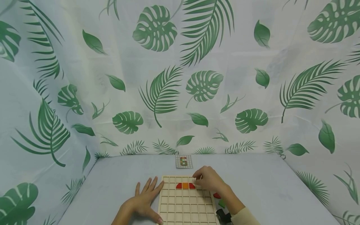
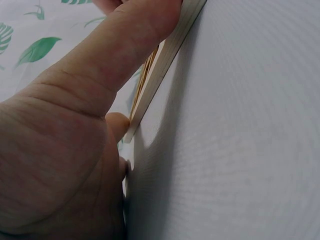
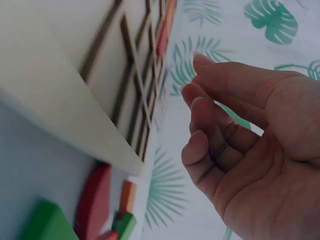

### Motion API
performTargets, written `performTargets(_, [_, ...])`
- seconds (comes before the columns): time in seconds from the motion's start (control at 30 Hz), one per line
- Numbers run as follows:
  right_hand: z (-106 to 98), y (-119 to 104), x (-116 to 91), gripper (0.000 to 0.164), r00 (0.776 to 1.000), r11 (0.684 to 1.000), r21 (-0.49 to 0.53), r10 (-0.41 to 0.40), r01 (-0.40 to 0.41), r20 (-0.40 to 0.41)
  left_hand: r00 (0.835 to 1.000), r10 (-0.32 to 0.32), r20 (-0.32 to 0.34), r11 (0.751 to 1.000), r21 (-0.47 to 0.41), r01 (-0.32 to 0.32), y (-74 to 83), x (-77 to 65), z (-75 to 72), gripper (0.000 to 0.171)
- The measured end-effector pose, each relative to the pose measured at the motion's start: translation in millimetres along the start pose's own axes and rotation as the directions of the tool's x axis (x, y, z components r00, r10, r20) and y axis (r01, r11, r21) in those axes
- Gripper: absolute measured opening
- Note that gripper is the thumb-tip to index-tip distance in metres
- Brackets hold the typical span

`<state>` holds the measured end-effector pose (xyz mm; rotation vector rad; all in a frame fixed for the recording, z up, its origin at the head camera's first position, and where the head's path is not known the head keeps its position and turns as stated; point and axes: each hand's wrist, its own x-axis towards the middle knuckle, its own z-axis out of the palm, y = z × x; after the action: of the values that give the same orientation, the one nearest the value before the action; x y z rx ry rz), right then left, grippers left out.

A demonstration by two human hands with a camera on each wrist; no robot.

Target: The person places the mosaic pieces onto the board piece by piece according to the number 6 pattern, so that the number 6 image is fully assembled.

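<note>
A wooden board (image 1: 178, 207) divided into small squares lies on the table. In its upper rows an orange square (image 1: 185, 185) sits between two curved red pieces, one at the left (image 1: 178, 186) and one at the right (image 1: 192, 186). My left hand (image 1: 143, 201) has its fingers spread, with fingertips and thumb at the board's left edge; the left wrist view shows the thumb (image 2: 125, 50) against the board's side. Over the board's upper right is my right hand (image 1: 209, 179), fingers loosely bent. Nothing shows between its thumb and fingers (image 3: 200, 120) in the right wrist view.
Beside the board's right edge lie loose pieces, among them a red one (image 1: 217, 195) and a green one (image 1: 222, 203). Behind the board is a small gridded card (image 1: 183, 161) with a coloured pattern. A leaf-printed cloth (image 1: 202, 125) hangs at the back and sides.
</note>
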<state>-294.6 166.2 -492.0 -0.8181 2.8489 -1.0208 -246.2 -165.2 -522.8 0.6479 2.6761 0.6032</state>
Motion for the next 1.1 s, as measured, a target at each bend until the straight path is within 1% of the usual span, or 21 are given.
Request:
performTargets(0.13, [-8,1,-2,0.021,0.999,0.999,0.016,0.041,-0.04,-0.033,1.0,-0.002,-0.009,1.0,-0.003,0.002,-0.8,0.6,1.4,0.14])
performTargets(0.3, [-18,-1,-4,0.022,0.997,0.999,0.012,0.043,-0.042,-0.07,1.0,-0.002,-0.015,1.0,-0.011,0.002,-1.8,1.4,2.9,0.141])
performTargets(0.4, [-23,3,-7,0.022,0.995,0.999,0.02,0.044,-0.042,-0.086,1.0,0.0,-0.011,1.0,-0.014,0.0,-0.6,0.8,2.0,0.141])
performTargets(0.53, [-32,10,-10,0.023,0.993,0.998,0.026,0.06,-0.058,-0.097,1.0,0.002,-0.011,1.0,-0.021,-0.002,0.1,0.1,1.1,0.141])
performTargets(0.73, [-43,17,-15,0.023,0.986,0.992,0.028,0.126,-0.124,-0.105,1.0,0.002,0.003,0.999,-0.033,-0.002,0.5,-0.5,-1.5,0.143])
performTargets(0.8, [-46,19,-16,0.023,0.985,0.991,0.032,0.136,-0.134,-0.108,1.0,-0.004,0.006,1.0,-0.025,0.004,1.4,-0.5,-1.5,0.142])
performTargets(0.93, [-49,21,-18,0.022,0.986,0.992,0.032,0.125,-0.123,-0.109,1.0,-0.011,-0.002,1.0,-0.009,0.011,1.4,0.4,0.6,0.141])
performTargets(1.1, [-55,24,-24,0.02,0.993,0.995,0.031,0.095,-0.093,-0.072,1.0,-0.013,-0.003,1.0,-0.003,0.013,1.6,0.4,0.9,0.141])
